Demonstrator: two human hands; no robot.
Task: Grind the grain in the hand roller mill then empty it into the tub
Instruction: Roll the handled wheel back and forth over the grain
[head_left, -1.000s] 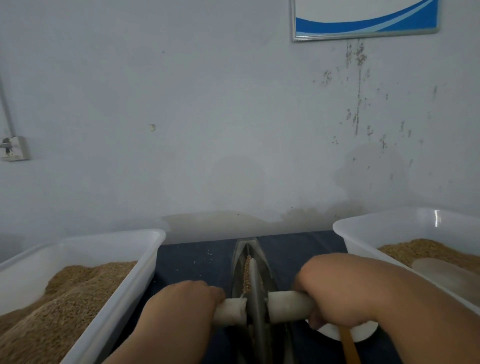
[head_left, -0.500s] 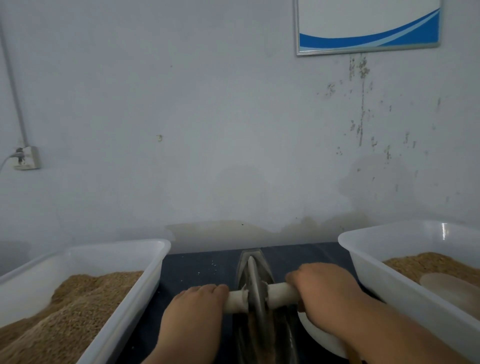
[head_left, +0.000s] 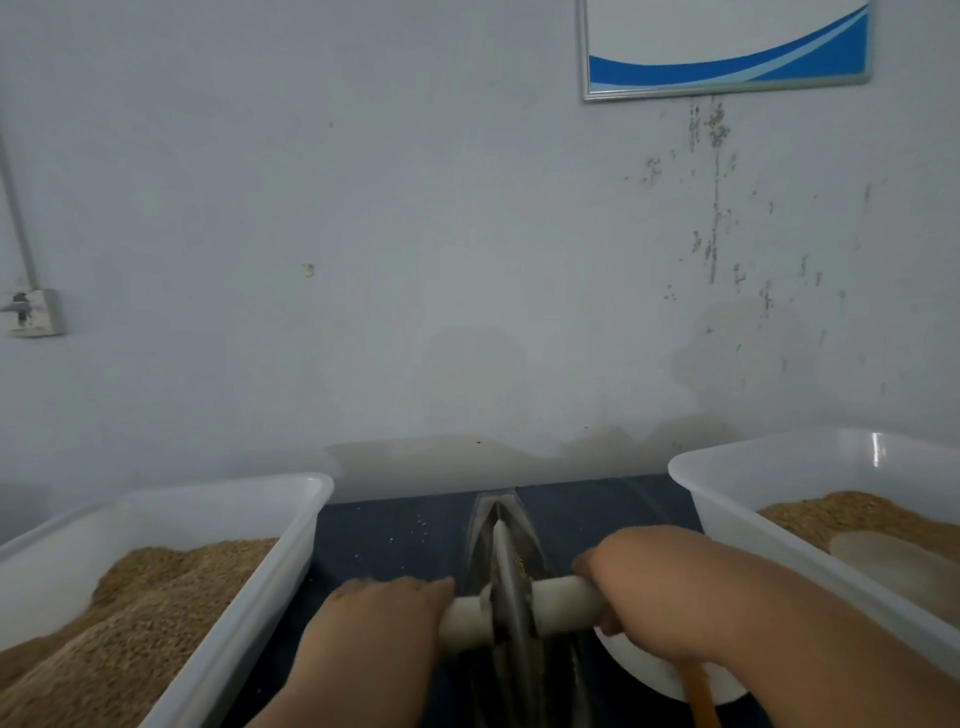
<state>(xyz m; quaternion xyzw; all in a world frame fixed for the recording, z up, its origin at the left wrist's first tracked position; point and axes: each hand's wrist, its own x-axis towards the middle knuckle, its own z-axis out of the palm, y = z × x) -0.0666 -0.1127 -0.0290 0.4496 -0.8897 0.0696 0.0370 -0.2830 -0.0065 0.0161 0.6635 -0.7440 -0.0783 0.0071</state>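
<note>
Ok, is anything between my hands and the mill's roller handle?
Nothing visible does: the left hand and right hand both grip the white cylindrical handle, one on either side of the grey metal wheel.

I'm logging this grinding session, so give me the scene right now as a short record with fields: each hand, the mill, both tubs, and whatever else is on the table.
left hand: grips the left end of the white handle
right hand: grips the right end of the handle
mill: metal wheel upright in its trough, between the hands
left tub: white, heaped with grain
right tub: white, holds grain
other: white bowl partly under the right hand, on the dark blue table
</note>
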